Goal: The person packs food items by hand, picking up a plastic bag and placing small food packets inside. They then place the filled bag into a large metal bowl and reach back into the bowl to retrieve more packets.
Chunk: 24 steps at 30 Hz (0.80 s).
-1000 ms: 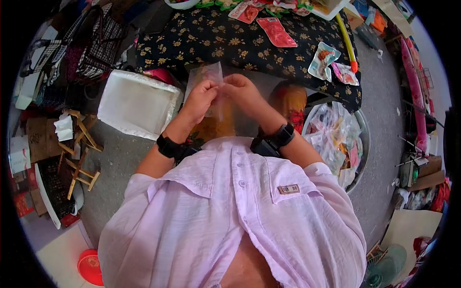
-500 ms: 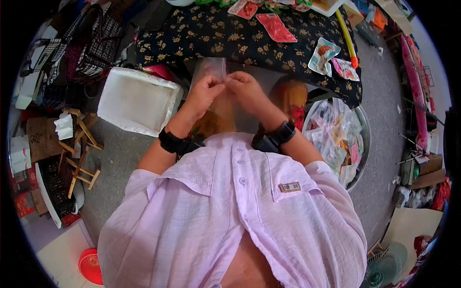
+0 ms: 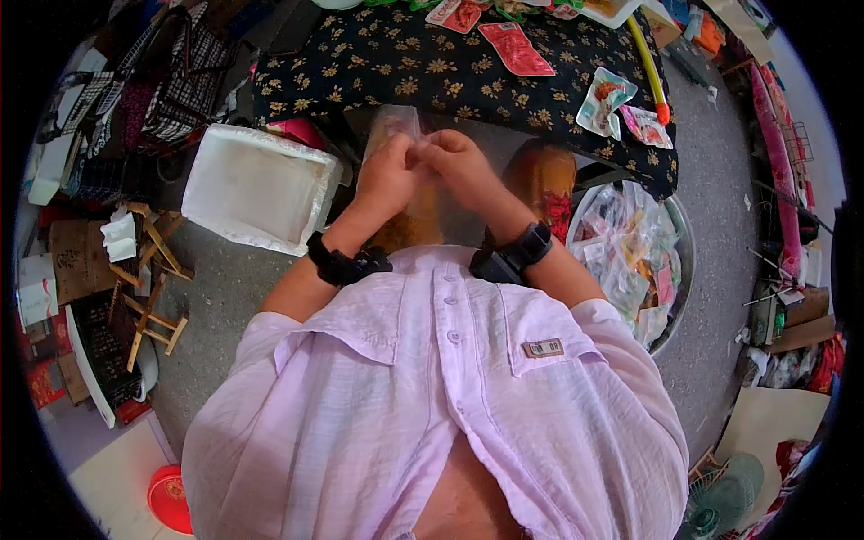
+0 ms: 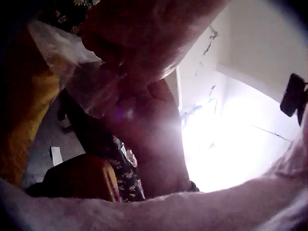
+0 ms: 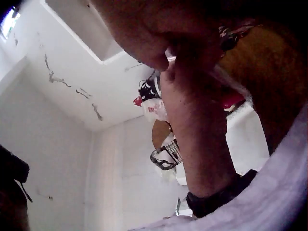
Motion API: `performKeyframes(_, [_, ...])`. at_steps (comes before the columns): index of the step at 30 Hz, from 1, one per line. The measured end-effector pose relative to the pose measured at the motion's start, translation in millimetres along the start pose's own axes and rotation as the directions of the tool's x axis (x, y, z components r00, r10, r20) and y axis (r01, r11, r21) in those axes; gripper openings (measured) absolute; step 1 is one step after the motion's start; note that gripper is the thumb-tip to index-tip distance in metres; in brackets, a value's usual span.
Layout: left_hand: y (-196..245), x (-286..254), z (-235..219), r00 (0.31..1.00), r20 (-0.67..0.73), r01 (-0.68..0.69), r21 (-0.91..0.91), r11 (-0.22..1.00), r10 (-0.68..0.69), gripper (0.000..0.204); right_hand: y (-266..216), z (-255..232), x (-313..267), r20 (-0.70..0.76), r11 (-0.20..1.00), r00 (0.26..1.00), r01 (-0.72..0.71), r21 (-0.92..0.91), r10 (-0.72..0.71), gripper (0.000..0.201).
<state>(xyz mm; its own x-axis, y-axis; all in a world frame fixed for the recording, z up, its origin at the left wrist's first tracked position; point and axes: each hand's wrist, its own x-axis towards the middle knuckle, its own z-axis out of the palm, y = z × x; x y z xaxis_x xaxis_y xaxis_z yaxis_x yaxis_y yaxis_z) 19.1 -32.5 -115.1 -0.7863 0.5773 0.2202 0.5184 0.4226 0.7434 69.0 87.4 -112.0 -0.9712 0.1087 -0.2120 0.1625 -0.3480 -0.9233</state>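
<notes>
Presently, beyond the floral-clothed table (image 3: pixel 504 72) and white box (image 3: pixel 256 189), the left hand (image 3: pixel 389 175) and right hand (image 3: pixel 459 162) are pinching the top edge of a clear plastic bag (image 3: pixel 396 121), fingers curled, held before the chest.

Grey concrete floor (image 3: pixel 720 180) ran around a low surface draped in a black cloth with gold flowers (image 3: pixel 432 63), snack packets scattered on it. A white foam box (image 3: pixel 256 189) sat on the floor left of it, a round metal basin (image 3: pixel 681 261) full of packets to the right. Folded wooden stools (image 3: pixel 153 288) lay by the left edge, checkered bags (image 3: pixel 180 81) behind them. A red round lid (image 3: pixel 166 499) was at bottom left, a green fan (image 3: pixel 720 495) at bottom right. Cracked white ceiling (image 5: pixel 72 91) showed overhead, with bright daylight.
</notes>
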Motion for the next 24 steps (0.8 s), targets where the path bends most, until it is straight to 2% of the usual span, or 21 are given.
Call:
performKeyframes(1, [-0.2, -0.3, 0.5, 0.999, -0.023, -0.036, 0.066, 0.997, 0.037, 0.017, 2.8, -1.3, 1.7, 0.000, 0.997, 1.000, 0.015, -0.071, -0.015, 0.015])
performKeyframes(2, [0.8, -0.1, 0.7, 1.000, -0.013, -0.015, 0.040, 0.999, 0.015, 0.017, 4.1, -2.2, 2.5, 0.001, 0.989, 1.000, 0.031, -0.141, -0.031, 0.015])
performKeyframes(4, [3.7, 0.1, 1.4, 1.000, 0.011, 0.028, -0.012, 1.000, -0.028, 0.016, 3.2, -2.2, 0.5, -0.009, 0.999, 0.999, 0.032, -0.037, -0.032, 0.015])
performKeyframes(10, [6.2, -1.1, -7.4, 0.989, 0.122, 0.126, -0.368, 0.921, -0.086, 0.013, 1.1, -3.9, -2.6, -0.043, 0.981, 0.998, -0.036, 0.191, 0.045, 0.014])
performKeyframes(11, [4.2, -1.2, -7.6, 0.990, 0.113, 0.120, -0.349, 0.930, -0.086, 0.013, 1.5, -3.9, -3.0, -0.045, 0.973, 0.997, -0.046, 0.226, 0.057, 0.014])
performKeyframes(14, [2.8, -1.2, -8.7, 0.992, 0.093, 0.111, -0.279, 0.954, -0.088, 0.013, -2.4, -3.8, -8.5, -0.001, 0.990, 1.000, 0.016, 0.140, -0.016, 0.014])
performKeyframes(16, [9.8, -1.4, -11.9, 0.992, 0.092, 0.110, -0.218, 0.970, -0.092, 0.013, 1.5, -5.0, -5.4, 0.011, 0.987, 1.000, -0.026, 0.158, 0.024, 0.013])
performKeyframes(17, [8.6, -2.0, -10.6, 0.999, 0.044, 0.035, -0.152, 0.988, -0.029, 0.013, 3.8, -6.2, -3.6, 0.018, 0.985, 0.999, -0.046, 0.167, 0.044, 0.012])
performKeyframes(19, [5.1, -3.1, -6.9, 0.994, -0.039, -0.107, -0.009, 0.994, 0.107, 0.013, 6.4, -10.6, -1.4, 0.050, 0.998, 0.999, -0.024, 0.060, 0.021, 0.012])
performKeyframes(22, [8.2, -4.6, -7.2, 0.992, -0.057, -0.114, 0.037, 0.993, 0.116, 0.013, 6.1, -9.9, -2.5, 0.046, 0.999, 0.999, -0.004, -0.045, 0.006, 0.011])
performKeyframes(24, [5.2, -4.0, -7.8, 0.999, 0.005, -0.054, -0.034, 0.998, 0.054, 0.012, 3.3, -5.8, -4.7, 0.018, 0.999, 1.000, 0.007, -0.039, -0.006, 0.010])
